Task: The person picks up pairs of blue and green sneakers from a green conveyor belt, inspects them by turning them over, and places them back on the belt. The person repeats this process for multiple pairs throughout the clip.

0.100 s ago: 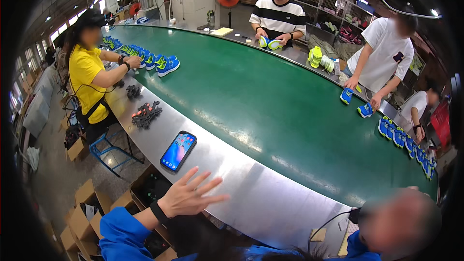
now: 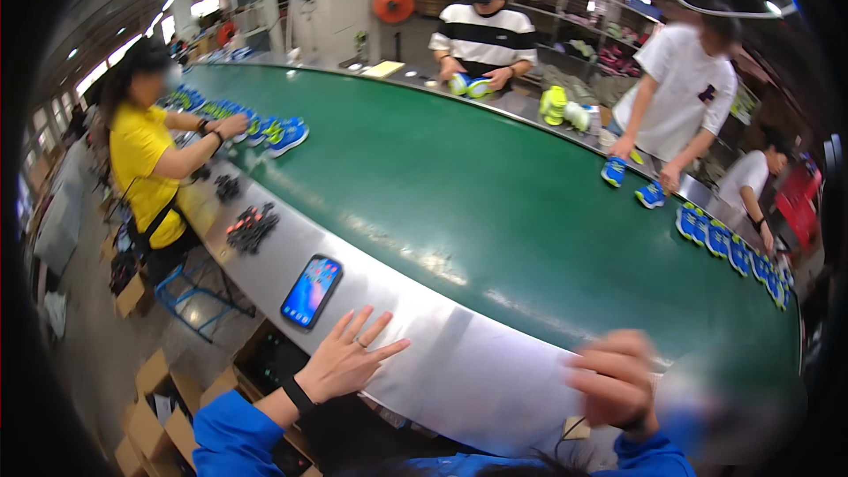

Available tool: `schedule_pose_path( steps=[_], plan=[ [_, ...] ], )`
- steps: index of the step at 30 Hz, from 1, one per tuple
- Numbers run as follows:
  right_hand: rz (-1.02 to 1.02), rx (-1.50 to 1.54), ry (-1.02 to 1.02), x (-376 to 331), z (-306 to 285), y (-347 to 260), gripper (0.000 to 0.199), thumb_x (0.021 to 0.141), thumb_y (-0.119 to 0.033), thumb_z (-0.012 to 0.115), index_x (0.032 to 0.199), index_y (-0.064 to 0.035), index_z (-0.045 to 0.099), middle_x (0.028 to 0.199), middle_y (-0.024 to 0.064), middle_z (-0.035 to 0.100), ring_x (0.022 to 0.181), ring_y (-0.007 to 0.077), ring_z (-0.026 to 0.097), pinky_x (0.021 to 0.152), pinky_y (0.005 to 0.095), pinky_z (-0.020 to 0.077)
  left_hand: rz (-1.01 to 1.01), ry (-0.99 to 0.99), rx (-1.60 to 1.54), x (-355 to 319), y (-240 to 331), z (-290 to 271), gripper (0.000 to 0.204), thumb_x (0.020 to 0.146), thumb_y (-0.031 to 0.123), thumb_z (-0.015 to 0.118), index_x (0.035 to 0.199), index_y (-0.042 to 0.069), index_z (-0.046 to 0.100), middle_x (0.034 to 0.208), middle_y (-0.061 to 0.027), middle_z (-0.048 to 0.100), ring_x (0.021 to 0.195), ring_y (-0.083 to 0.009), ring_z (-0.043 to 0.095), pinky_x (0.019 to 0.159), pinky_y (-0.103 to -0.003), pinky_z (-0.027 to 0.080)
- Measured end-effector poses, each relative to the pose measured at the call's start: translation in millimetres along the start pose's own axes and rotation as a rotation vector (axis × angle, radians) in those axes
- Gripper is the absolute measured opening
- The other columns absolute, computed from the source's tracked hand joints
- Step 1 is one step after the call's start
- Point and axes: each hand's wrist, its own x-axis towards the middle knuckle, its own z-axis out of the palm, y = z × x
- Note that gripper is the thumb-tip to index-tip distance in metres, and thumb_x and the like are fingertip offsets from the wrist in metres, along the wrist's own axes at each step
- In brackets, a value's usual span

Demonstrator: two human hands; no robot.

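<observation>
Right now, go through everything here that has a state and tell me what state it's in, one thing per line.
Left hand: open, fingers spread, resting at the edge of the metal ledge, holding nothing.
Right hand: blurred, raised over the ledge; grip cannot be told.
Phone: lying flat on the ledge, screen lit, untouched.
Green belt: mostly bare in the middle; motion cannot be told.
Blue shoes: lined up along the belt's right edge.
Dark small parts: heaped loose on the ledge.

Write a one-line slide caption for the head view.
Left hand spread on steel ledge beside phone; right hand raised, blurred.
</observation>
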Motion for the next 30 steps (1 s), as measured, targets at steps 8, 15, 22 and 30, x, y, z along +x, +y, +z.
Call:
schedule_pose_path(
  steps=[8,15,22,30],
  plan=[
    [0.795,1.121,-0.19,6.8,109.7,49.3,0.029,0.095,-0.015,0.061,0.122,-0.0041,0.061,0.119,0.008,0.064,0.105,0.016,0.063,0.084,0.0288,0.0521,-0.137,0.133,-1.041,114.9,61.6,59.1,0.054,0.088,0.023,0.069,0.139,0.017,0.052,0.15,-0.0187,0.032,0.132,-0.0386,0.039,0.107,-0.045,0.037],
    [0.897,0.862,-0.236,21.7,47.4,153.0,0.033,0.098,-0.022,0.059,0.125,-0.0026,0.059,0.119,0.0069,0.064,0.094,0.0138,0.062,0.08,0.0297,0.0522,-0.351,-0.189,-1.968,223.8,75.9,59.2,0.029,0.101,0.027,0.054,0.122,0.007,0.061,0.118,-0.0034,0.062,0.113,-0.0146,0.057,0.095,-0.031,0.045],
    [1.469,1.108,-0.334,-22.3,30.5,287.4,0.042,0.098,-0.027,0.062,0.128,0.0012,0.053,0.122,0.0148,0.06,0.101,0.0259,0.067,0.086,0.036,0.0573,-0.567,-0.173,-2.248,294.6,96.5,133.7,0.023,0.101,0.026,0.053,0.114,0.009,0.062,0.107,-0.0023,0.063,0.098,-0.0128,0.061,0.086,-0.029,0.046],
    [1.768,0.833,-0.086,-80.1,51.4,471.3,0.034,0.097,-0.016,0.058,0.122,0.0075,0.054,0.119,0.0239,0.061,0.104,0.0314,0.066,0.086,0.0348,0.0591,-0.532,-0.361,-2.574,317.4,117.4,188.7,0.025,0.103,0.022,0.047,0.118,0.002,0.054,0.104,-0.0075,0.06,0.098,-0.0175,0.061,0.087,-0.03,0.048]
  ],
)
